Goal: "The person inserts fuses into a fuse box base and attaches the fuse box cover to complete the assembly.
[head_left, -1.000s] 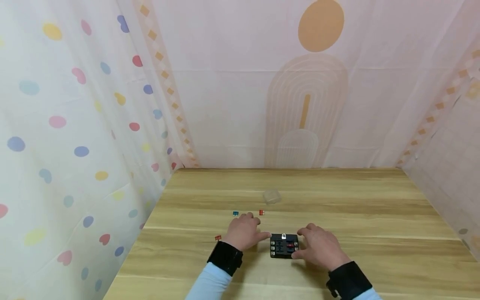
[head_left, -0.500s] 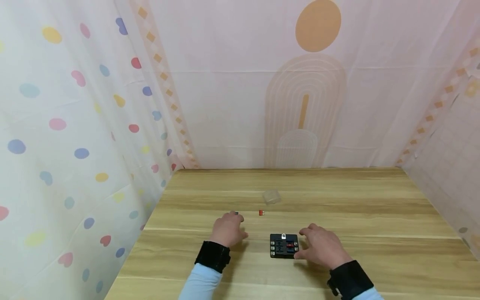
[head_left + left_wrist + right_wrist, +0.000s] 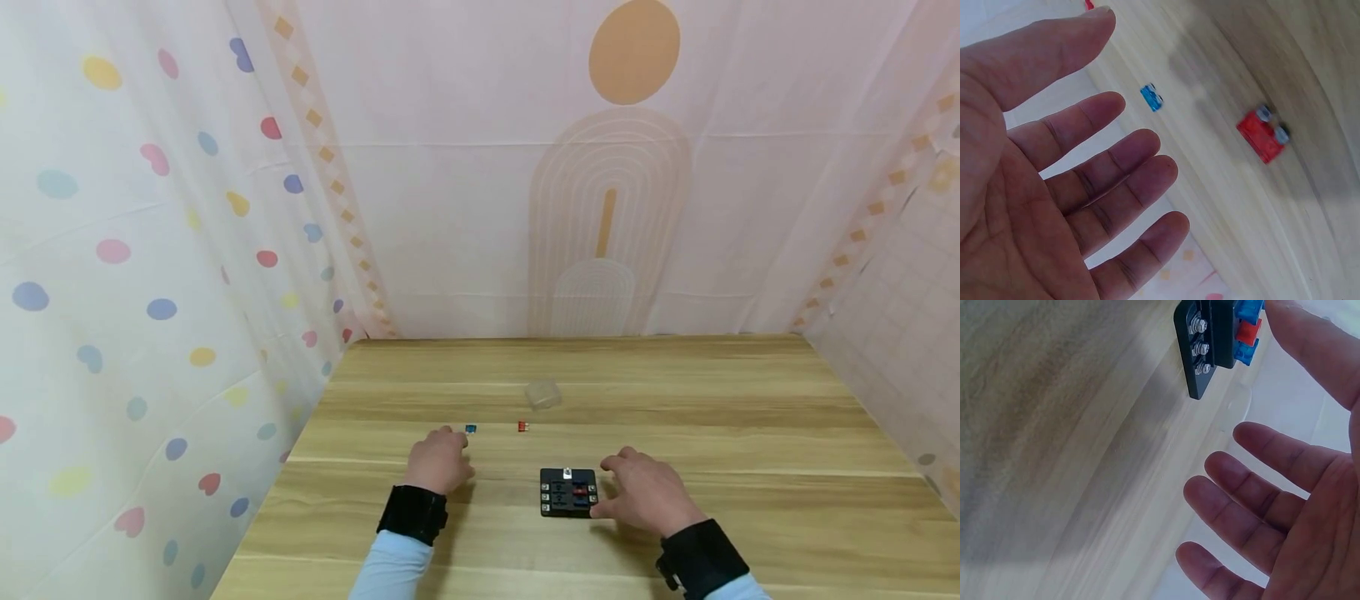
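Note:
My left hand [image 3: 438,461] hovers over the table with fingers relaxed and holds nothing. In the left wrist view a red blade fuse [image 3: 1263,134] lies on the wood beside the hand; the hand hides it in the head view. Ahead of the fingertips is a blue blade fuse [image 3: 470,429], and a second red fuse [image 3: 522,427] lies to its right. My right hand [image 3: 647,492] is at the right side of a black fuse block [image 3: 567,504], thumb close to its edge and fingers loosely spread. Blue and red fuses [image 3: 1248,331] sit in the block, with screw terminals [image 3: 1200,348] along its side.
A small clear plastic cover [image 3: 543,394] lies farther back on the wooden table [image 3: 712,400]. Patterned curtains [image 3: 450,208] hang behind the table and on its left side.
My left hand has drawn away from the fuse block toward the left, covering the nearer red fuse in the head view. The right hand has stayed beside the block, almost still.

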The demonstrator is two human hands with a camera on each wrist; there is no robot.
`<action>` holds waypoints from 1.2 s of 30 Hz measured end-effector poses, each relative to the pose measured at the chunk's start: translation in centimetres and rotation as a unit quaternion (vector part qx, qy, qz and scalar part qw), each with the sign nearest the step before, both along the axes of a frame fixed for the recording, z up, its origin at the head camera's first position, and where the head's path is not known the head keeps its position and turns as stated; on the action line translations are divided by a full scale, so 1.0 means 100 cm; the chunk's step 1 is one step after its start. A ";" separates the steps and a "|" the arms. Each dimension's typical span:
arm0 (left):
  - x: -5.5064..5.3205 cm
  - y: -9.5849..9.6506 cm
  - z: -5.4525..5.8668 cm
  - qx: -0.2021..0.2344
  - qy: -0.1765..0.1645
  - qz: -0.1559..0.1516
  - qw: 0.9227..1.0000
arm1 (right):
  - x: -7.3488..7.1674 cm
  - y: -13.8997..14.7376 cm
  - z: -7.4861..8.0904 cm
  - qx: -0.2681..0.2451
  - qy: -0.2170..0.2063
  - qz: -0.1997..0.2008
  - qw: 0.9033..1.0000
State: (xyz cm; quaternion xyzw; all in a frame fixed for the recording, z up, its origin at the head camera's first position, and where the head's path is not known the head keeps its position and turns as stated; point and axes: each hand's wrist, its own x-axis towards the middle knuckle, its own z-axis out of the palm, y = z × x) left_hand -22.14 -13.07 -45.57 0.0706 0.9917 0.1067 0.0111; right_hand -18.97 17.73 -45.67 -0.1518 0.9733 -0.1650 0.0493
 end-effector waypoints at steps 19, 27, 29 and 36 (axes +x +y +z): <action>-0.001 -0.018 -0.008 -0.005 0.002 0.037 0.999 | -0.003 0.000 0.001 0.007 -0.014 -0.004 1.000; 0.001 -0.019 -0.011 -0.007 -0.007 0.044 0.999 | -0.002 0.001 0.002 0.007 -0.014 -0.002 1.000; 0.002 -0.020 -0.013 -0.010 -0.004 0.046 0.999 | -0.002 0.001 0.002 0.007 -0.014 -0.002 1.000; 0.002 -0.021 -0.016 -0.018 -0.011 0.047 0.999 | -0.001 0.002 0.001 0.008 -0.014 -0.003 1.000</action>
